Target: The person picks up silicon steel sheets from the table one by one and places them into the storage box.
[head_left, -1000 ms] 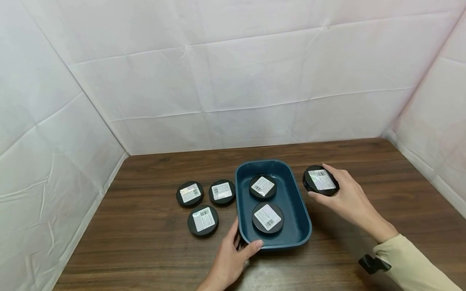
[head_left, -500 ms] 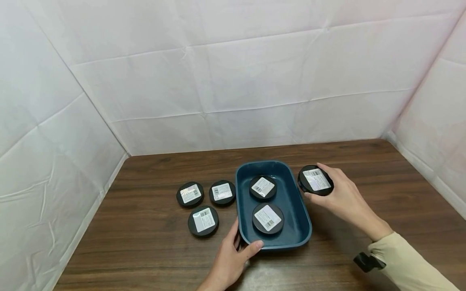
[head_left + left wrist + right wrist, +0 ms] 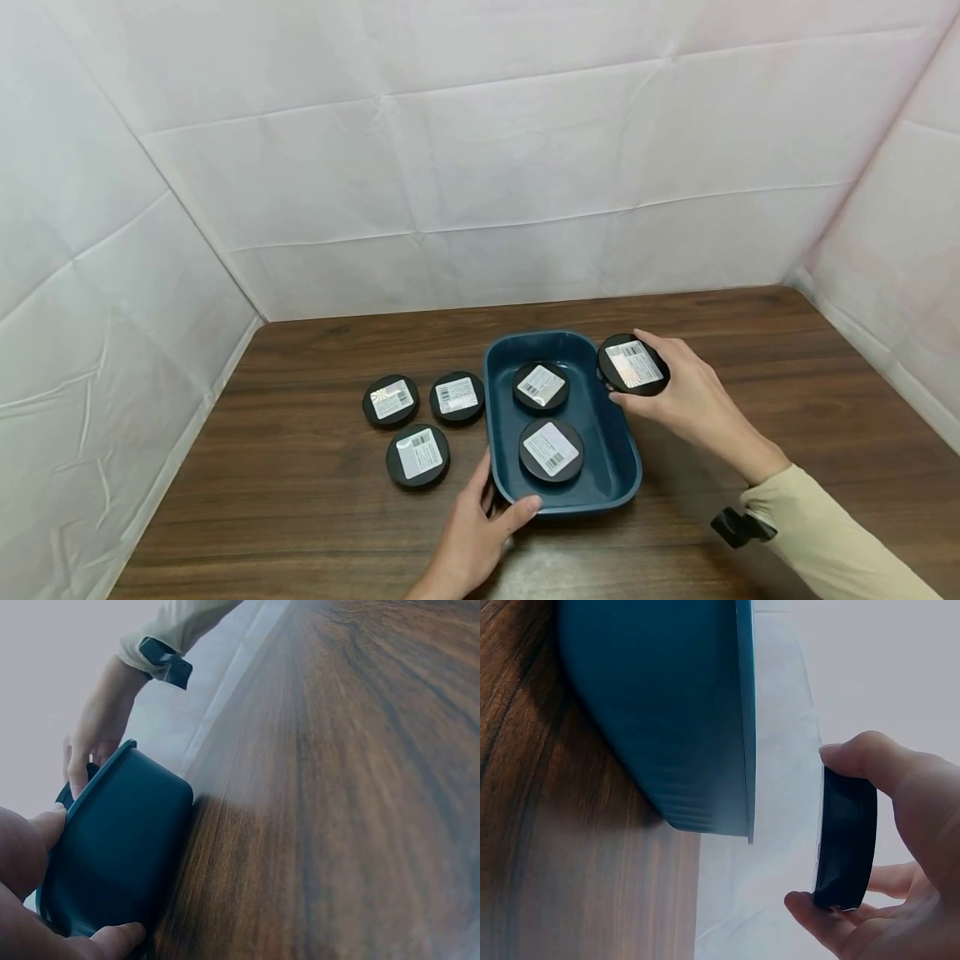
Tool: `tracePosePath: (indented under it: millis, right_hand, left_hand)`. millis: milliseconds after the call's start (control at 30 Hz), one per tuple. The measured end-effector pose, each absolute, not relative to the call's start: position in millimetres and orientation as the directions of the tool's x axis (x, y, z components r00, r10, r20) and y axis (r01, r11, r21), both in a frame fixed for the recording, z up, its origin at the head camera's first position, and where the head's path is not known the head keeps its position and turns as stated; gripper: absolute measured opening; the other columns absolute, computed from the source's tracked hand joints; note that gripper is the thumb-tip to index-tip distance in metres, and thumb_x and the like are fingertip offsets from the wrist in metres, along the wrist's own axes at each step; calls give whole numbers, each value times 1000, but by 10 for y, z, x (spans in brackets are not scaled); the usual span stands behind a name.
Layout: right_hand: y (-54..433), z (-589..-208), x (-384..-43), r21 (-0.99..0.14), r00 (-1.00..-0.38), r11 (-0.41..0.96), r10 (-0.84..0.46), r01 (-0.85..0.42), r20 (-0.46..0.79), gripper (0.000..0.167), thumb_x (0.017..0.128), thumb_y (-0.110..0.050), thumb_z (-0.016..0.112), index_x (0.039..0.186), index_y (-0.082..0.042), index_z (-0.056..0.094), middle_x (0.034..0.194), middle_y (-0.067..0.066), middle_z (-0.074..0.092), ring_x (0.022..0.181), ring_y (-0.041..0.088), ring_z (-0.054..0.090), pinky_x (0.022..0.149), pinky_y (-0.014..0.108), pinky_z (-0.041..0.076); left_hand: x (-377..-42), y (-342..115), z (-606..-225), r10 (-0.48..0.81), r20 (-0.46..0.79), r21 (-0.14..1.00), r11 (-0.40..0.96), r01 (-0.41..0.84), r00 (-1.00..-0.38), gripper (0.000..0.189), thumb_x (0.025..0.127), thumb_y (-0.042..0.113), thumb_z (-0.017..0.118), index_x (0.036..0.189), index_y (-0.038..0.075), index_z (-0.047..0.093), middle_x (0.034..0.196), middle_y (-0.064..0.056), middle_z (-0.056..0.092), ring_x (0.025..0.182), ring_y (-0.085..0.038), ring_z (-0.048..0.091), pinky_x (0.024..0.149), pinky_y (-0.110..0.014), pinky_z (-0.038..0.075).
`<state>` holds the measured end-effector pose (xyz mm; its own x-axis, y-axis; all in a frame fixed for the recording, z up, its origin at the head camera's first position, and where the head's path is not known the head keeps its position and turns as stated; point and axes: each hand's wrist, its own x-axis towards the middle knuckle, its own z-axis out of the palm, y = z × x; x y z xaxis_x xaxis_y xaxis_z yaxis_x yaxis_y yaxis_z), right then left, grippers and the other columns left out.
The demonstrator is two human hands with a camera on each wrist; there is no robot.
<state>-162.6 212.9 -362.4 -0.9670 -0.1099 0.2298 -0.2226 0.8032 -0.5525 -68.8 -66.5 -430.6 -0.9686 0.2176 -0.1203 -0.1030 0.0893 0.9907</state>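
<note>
Pinching a black disc [image 3: 633, 365], spread right fingers [image 3: 821, 922] hover near the blue tray [image 3: 609, 457] that partly hidden left fingers [image 3: 477, 480] grip.

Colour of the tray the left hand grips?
Dark teal-blue; the tray shows best in the head view.

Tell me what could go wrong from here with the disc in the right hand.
The right hand pinches the held disc by its edge, so it may slip. Carried in low, it could clip the tray, whose right rim is close. It might also land on the far disc, which already sits inside the tray.
</note>
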Motion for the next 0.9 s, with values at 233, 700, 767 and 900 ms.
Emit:
tracePosePath:
  millis: [233, 700, 767, 900]
  right_hand:
    - [2112, -3596, -1635, -547, -963, 803, -123, -238, 238, 92, 79, -47, 84, 151, -7, 43, 141, 25, 51, 117, 40, 57, 89, 57, 53]
    - [2019, -3549, -1653, -538, -956, 795, -179, -281, 234, 94, 77, -33, 87, 152, -3, 39, 139, 24, 50, 116, 39, 57, 90, 55, 53]
    - [2004, -3547, -1659, -538, -956, 794, -188, -283, 225, 94, 77, -33, 86, 152, -3, 39, 140, 24, 50, 117, 39, 57, 91, 55, 53]
    - [1972, -3546, -1670, -532, -955, 796, -197, -289, 223, 93, 77, -30, 86, 152, -2, 39, 139, 24, 51, 115, 38, 58, 90, 54, 54]
  left_hand:
    - [-683, -658, -4302, 206, -118, 990, 100, -100, -971, 94, 91, 32, 75, 161, 7, 17, 166, -21, 18, 152, -40, 23, 119, -49, 34]
    - [-685, -650, -4300, 194, -128, 987, 118, -107, -973, 94, 91, 32, 75, 161, 7, 18, 166, -22, 19, 151, -41, 24, 118, -49, 35]
    - [-684, -654, -4297, 193, -134, 986, 121, -112, -972, 94, 90, 32, 76, 161, 7, 18, 166, -21, 19, 151, -41, 24, 118, -49, 36]
    - [-685, -662, -4290, 192, -150, 984, 123, -128, -970, 95, 90, 34, 76, 161, 8, 19, 166, -20, 19, 151, -40, 25, 118, -47, 36]
